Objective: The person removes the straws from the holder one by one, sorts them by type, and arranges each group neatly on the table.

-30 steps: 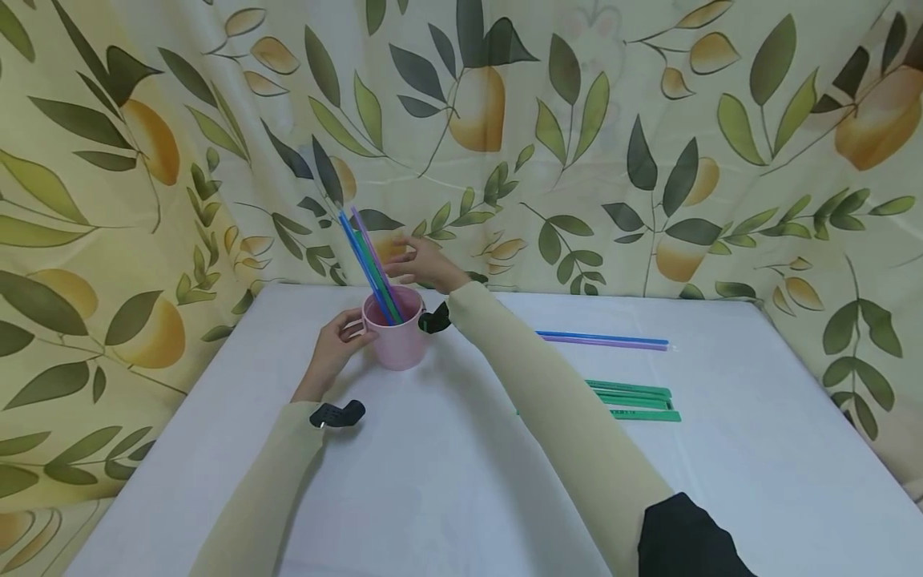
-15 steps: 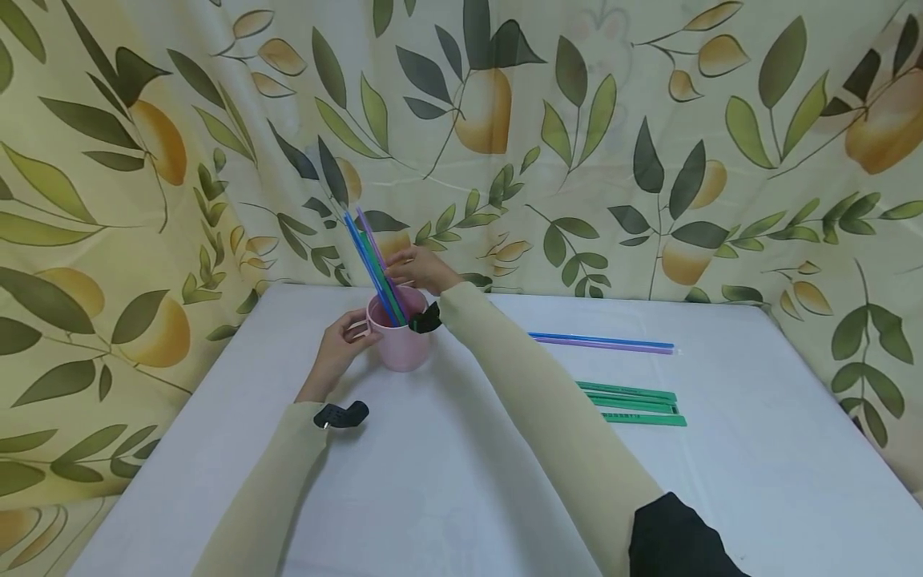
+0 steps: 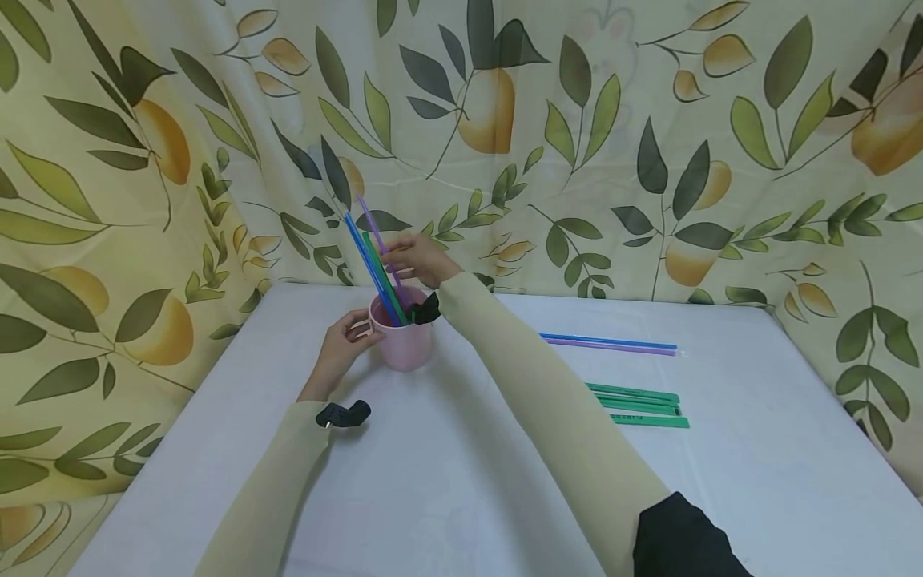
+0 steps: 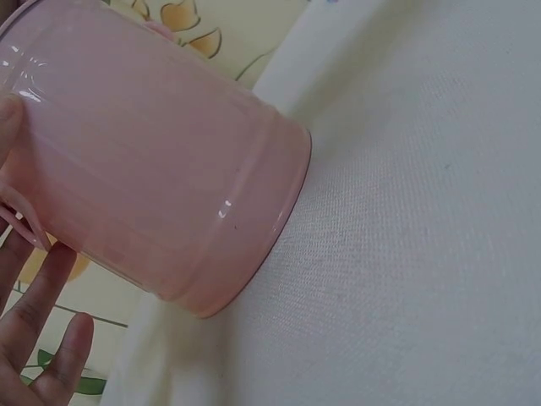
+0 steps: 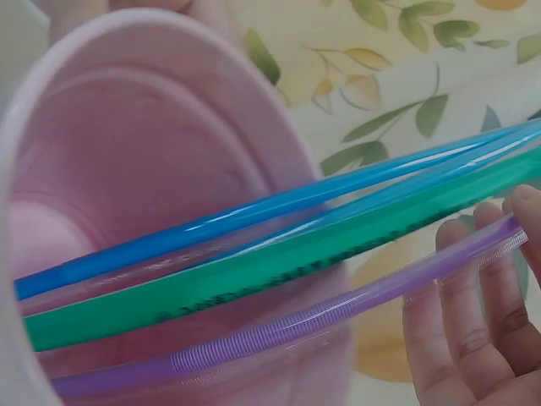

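A pink cup (image 3: 405,349) stands at the back left of the table, holding blue, green and purple straws. My left hand (image 3: 339,353) grips it on the handle side; in the left wrist view the thumb (image 4: 8,123) lies on the cup's wall and the fingers are around the small handle (image 4: 21,216). Above the rim, my right hand (image 3: 421,260) pinches the upper part of a purple bendy straw (image 5: 338,304). Beside that straw, a green printed straw (image 5: 254,275) and blue straws (image 5: 194,233) lean in the cup. The lower end of the purple straw is inside the cup.
Right of the cup, a blue straw (image 3: 613,340) and a purple straw (image 3: 627,348) lie side by side on the white table (image 3: 447,497). Several green straws (image 3: 638,400) lie nearer, partly hidden by my right sleeve (image 3: 534,377). A patterned curtain (image 3: 461,184) hangs behind the table.
The purple straw has risen a little in the cup and stands apart from the green and blue ones, with my right fingers on it. My left hand stays on the cup.
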The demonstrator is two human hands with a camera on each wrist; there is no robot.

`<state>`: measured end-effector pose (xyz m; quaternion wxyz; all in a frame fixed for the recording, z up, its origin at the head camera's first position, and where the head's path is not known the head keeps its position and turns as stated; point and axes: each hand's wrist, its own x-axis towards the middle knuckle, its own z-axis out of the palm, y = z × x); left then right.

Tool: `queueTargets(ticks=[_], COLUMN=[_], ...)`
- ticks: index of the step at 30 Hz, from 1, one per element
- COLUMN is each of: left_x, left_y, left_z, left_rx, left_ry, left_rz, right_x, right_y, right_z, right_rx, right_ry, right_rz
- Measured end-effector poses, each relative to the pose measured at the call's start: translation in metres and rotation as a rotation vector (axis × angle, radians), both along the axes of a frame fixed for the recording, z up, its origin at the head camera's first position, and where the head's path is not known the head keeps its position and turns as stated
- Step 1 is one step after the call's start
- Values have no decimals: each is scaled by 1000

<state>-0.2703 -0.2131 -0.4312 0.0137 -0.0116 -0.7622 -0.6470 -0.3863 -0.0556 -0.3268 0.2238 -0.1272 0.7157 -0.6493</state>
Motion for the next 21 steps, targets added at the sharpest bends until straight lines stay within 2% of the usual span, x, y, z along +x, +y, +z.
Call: queueTargets(ticks=[4, 7, 14, 21], left_x=[7, 8, -2, -2], left_y=[3, 4, 0, 1], left_z=[11, 12, -5, -8], left_rx=[6, -5, -32, -34], left_ry=[-14, -20, 8, 47], left_rz=[-2, -2, 6, 9], right_x=[0, 1, 2, 4], right_y=[1, 2, 9, 22], right_z=[10, 17, 35, 67], right_rx=[2, -8, -64, -115], right_ry=[27, 31, 48, 94], right_rz=[-25, -48, -70, -74])
